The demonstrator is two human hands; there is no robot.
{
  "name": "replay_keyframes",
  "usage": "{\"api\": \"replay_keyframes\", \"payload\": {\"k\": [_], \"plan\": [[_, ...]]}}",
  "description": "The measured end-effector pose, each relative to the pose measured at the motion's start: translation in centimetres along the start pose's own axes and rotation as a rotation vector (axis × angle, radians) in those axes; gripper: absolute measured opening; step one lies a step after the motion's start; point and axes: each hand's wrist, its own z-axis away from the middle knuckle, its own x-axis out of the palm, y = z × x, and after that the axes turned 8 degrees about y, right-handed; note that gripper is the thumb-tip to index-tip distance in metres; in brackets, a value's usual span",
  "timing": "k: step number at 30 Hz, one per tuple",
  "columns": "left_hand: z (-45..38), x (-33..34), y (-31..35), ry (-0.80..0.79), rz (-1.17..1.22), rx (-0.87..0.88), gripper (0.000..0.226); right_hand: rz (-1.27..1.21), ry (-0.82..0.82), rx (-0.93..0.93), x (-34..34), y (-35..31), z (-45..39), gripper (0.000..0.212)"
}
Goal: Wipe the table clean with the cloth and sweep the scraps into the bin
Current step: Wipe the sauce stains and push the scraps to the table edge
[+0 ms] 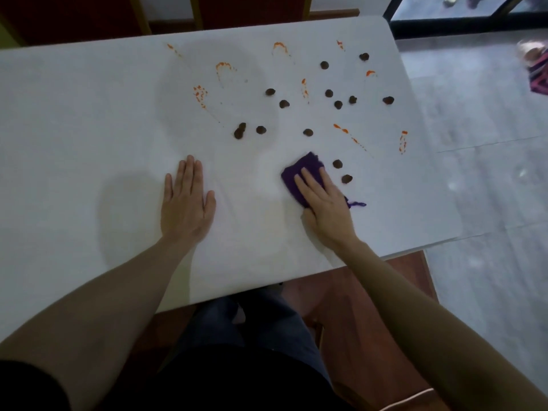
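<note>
A purple cloth (302, 170) lies on the white table (89, 114), pressed flat under my right hand (323, 203). Several dark brown scraps are scattered over the table's middle and right, for example one scrap (308, 132) beyond the cloth and another (346, 179) just right of my fingers. Orange smears streak the surface, such as one smear (200, 96) at centre left and another (402, 141) near the right edge. My left hand (186, 200) rests palm down on bare table, fingers spread, holding nothing. No bin is visible.
The table's right edge (427, 143) borders grey tiled floor (489, 173). A red chair seat (355, 307) sits under the near edge by my legs. Red and yellow chair backs (192, 10) stand behind the far edge. A colourful object (538, 72) lies on the floor far right.
</note>
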Motion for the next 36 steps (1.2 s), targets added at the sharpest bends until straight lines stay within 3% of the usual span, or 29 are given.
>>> {"api": "replay_keyframes", "payload": {"k": [7, 12, 17, 21, 25, 28, 32, 36], "plan": [[-0.1, 0.1, 0.0, 0.009, 0.005, 0.002, 0.068, 0.057, -0.042, -0.193, -1.3, 3.3, 7.2, 0.064], [-0.2, 0.2, -0.1, 0.015, 0.004, 0.004, 0.068, 0.048, -0.051, -0.025, -2.7, 6.7, 3.9, 0.063], [-0.3, 0.2, -0.3, 0.023, 0.018, 0.013, 0.068, -0.008, -0.006, 0.045, -0.5, 1.2, 0.3, 0.063], [-0.7, -0.7, -1.6, 0.050, 0.034, -0.010, 0.066, -0.009, -0.037, -0.078, 1.3, -2.8, 2.5, 0.061], [-2.7, -1.6, -5.0, 0.079, 0.032, -0.052, 0.066, 0.048, -0.052, -0.248, 0.7, -0.7, 3.6, 0.061], [-4.7, -2.2, -7.5, 0.090, 0.017, -0.064, 0.066, 0.047, -0.040, -0.119, 0.5, -0.2, 0.9, 0.062], [-7.4, -2.7, -9.2, 0.069, -0.001, -0.056, 0.067, -0.009, -0.009, 0.109, 1.6, -4.1, -4.9, 0.062], [-10.5, -2.6, -9.5, 0.086, 0.021, -0.023, 0.069, -0.047, 0.027, 0.101, 3.4, -8.5, -6.6, 0.063]]}}
